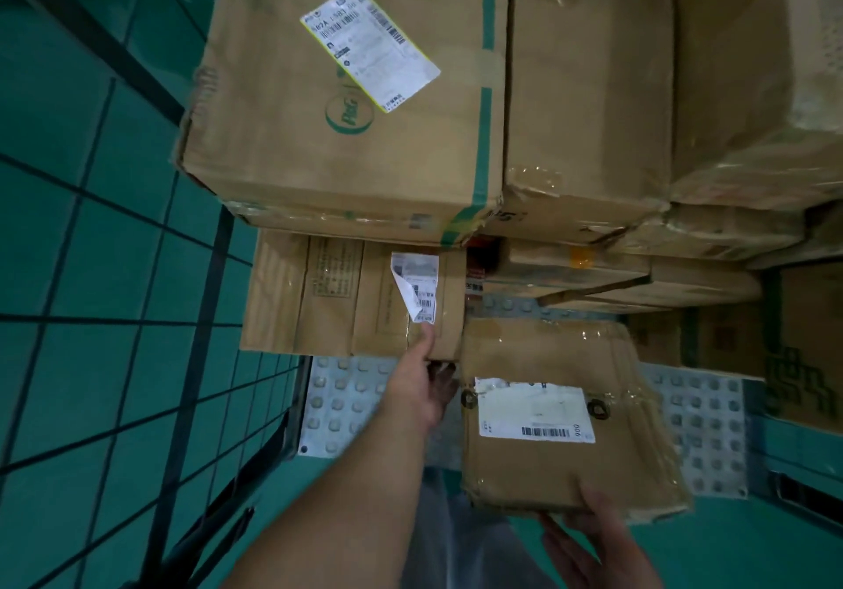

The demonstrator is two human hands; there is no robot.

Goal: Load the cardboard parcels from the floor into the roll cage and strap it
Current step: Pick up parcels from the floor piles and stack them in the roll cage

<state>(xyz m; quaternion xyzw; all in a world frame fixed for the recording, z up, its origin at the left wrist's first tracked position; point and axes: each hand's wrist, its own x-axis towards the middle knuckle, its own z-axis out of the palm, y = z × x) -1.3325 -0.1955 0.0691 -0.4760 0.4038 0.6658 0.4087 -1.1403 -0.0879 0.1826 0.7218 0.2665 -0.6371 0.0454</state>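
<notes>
Two hands engage two separate cardboard parcels. The right hand [588,524] grasps the near edge of a small flat parcel [561,410], thumb on the top face and fingers underneath; this parcel is held clear above the studded metal floor plate [702,429] and carries a white barcode label [536,415] on its upper face. The left hand [422,383] grips the near right corner of a low taped parcel [346,296], thumb on top and fingers curled below the edge. A partly peeled white label [417,287] lies on this parcel just above the thumb. Stacked above and behind it are a large box with a green logo [346,100] and a plain taped box [588,105] directly beside it. Black wire mesh of the roll cage [196,315] stands along the left, against green floor [68,223].
</notes>
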